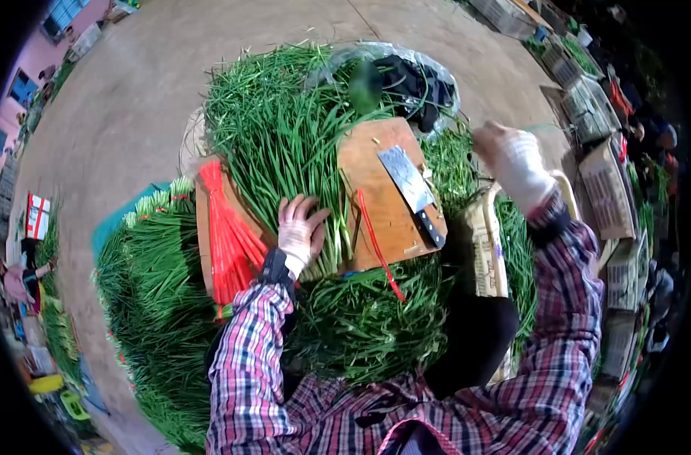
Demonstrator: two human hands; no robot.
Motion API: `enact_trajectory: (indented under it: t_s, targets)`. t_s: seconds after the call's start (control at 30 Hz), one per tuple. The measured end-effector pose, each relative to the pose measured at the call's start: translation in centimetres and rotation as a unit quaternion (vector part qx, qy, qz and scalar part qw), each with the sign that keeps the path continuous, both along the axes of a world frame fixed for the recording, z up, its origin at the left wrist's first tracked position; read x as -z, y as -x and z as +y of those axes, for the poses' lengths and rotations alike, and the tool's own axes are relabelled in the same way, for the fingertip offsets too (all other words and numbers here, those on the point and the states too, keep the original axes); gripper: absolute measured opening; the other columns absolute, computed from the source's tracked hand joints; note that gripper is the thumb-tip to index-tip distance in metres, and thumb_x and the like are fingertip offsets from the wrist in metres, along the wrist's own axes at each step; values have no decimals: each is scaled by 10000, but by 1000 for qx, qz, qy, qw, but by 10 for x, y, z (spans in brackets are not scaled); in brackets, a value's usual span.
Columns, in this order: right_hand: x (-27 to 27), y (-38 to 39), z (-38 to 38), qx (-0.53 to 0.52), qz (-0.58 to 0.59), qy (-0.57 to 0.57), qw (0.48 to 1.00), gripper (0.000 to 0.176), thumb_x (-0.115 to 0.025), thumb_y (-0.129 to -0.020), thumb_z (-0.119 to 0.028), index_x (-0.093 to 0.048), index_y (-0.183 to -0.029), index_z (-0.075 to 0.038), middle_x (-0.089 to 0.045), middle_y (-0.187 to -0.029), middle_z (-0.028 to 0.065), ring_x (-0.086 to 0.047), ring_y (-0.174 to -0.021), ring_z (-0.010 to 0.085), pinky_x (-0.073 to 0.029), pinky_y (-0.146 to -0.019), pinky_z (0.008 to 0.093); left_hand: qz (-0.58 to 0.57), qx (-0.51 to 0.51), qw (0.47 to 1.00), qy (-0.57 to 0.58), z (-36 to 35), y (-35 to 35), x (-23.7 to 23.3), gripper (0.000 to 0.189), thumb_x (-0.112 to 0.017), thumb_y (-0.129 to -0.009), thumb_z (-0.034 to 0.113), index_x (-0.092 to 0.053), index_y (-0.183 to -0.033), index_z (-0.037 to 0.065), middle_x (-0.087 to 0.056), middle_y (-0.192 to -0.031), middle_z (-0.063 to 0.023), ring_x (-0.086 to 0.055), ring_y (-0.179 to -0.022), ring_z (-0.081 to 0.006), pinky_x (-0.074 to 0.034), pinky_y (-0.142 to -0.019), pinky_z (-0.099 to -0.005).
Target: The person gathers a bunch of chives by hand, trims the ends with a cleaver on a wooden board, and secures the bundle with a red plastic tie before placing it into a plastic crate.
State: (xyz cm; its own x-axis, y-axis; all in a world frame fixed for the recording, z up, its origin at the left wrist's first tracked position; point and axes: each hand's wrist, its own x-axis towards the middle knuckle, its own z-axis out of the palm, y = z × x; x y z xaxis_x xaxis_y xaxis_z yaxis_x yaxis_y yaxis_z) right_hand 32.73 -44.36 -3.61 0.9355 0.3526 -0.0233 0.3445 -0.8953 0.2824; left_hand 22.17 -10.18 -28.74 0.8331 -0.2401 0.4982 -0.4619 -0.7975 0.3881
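Note:
My left hand [300,229], in a white wrist wrap, lies over the stem ends of a large heap of garlic chives [277,144] with its fingers spread. Raised over the right side is my right hand [505,155], wrapped in white, its fingers closed; a thin green strand shows beside it, and what the fingers hold is hidden. Between the hands a wooden board [383,220] carries a cleaver [406,178] with a black handle. A red tie strip [376,243] lies across the board's near edge. A bundle of red strips [228,235] rests left of my left hand.
Tied chive bundles [160,265] are piled at the left. Loose greens [376,326] cover the area before my body. A basket [486,243] stands at the right, and dark cloth [414,83] lies beyond the board. Crates [607,189] line the far right; other people are at both sides.

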Motion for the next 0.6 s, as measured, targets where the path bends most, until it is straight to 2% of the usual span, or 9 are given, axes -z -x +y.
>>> enact_trajectory:
  t_s: [0.07,0.1,0.23,0.3,0.37,0.43,0.47,0.53,0.6]
  targets:
    - [-27,78,-50,70,-6,80,994,92,-628,-891,-159,-635,-949,-88,-648,-893,72,-674,-727,233,-558,-608,364,-22,-6,999,-39,1,-1,9,312,-649,-749,163,-660,-1061,175,-522,-1284,-92,-426,-1255,-350,-264,-1092,-553]
    - [-25,118,-91,36,-67,58,995,96,-646,-879,-167,-624,-940,-96,-637,-874,71,-665,-743,241,-544,-617,381,-16,-2,999,-47,2,-1,9,313,-651,-749,169,-663,-1062,182,-520,-1289,-89,-425,-1260,-348,-264,-1093,-552]
    - [-23,297,-190,202,-55,4,978,83,-653,-836,-161,-614,-820,-89,-633,-781,132,-634,-737,333,-497,-638,451,15,12,997,-72,2,-2,-1,341,-638,-806,209,-663,-1146,203,-518,-1317,-86,-413,-1283,-356,-252,-1098,-555]
    - [13,393,-236,331,4,52,942,61,-663,-792,-170,-647,-790,-110,-639,-732,122,-631,-704,327,-491,-637,452,9,25,998,-63,3,1,-9,346,-636,-826,216,-661,-1170,201,-523,-1321,-81,-419,-1279,-360,-246,-1093,-569]
    - [49,487,-247,330,51,83,939,83,-674,-759,-204,-692,-717,-134,-656,-688,118,-650,-652,334,-504,-596,452,3,27,997,-69,0,7,-19,369,-648,-824,237,-656,-1190,199,-522,-1326,-75,-414,-1283,-361,-243,-1096,-572]
    - [104,583,-255,370,55,-47,926,104,-703,-712,-255,-724,-717,-154,-685,-709,89,-662,-656,313,-522,-611,446,-1,20,997,-79,5,19,-28,399,-668,-808,264,-655,-1202,207,-521,-1338,-69,-396,-1303,-359,-241,-1108,-562]
    - [117,618,-245,388,195,67,898,171,-724,-704,-268,-743,-826,-150,-698,-742,84,-676,-681,302,-537,-643,445,-3,18,997,-71,10,28,-34,405,-670,-806,267,-658,-1207,213,-518,-1348,-64,-389,-1313,-354,-240,-1115,-554]
    - [135,643,-226,532,321,-134,772,299,-755,-703,-252,-738,-980,-139,-718,-822,105,-694,-735,298,-553,-686,411,-16,6,998,-57,15,36,-41,408,-665,-808,267,-660,-1212,208,-515,-1358,-64,-392,-1315,-348,-236,-1122,-548]
    - [97,593,-196,628,257,-210,704,382,-773,-694,-243,-718,-1054,-126,-722,-883,125,-701,-786,296,-556,-723,386,-13,7,999,-52,24,40,-48,408,-664,-807,263,-661,-1210,194,-516,-1361,-69,-399,-1312,-345,-232,-1127,-546]
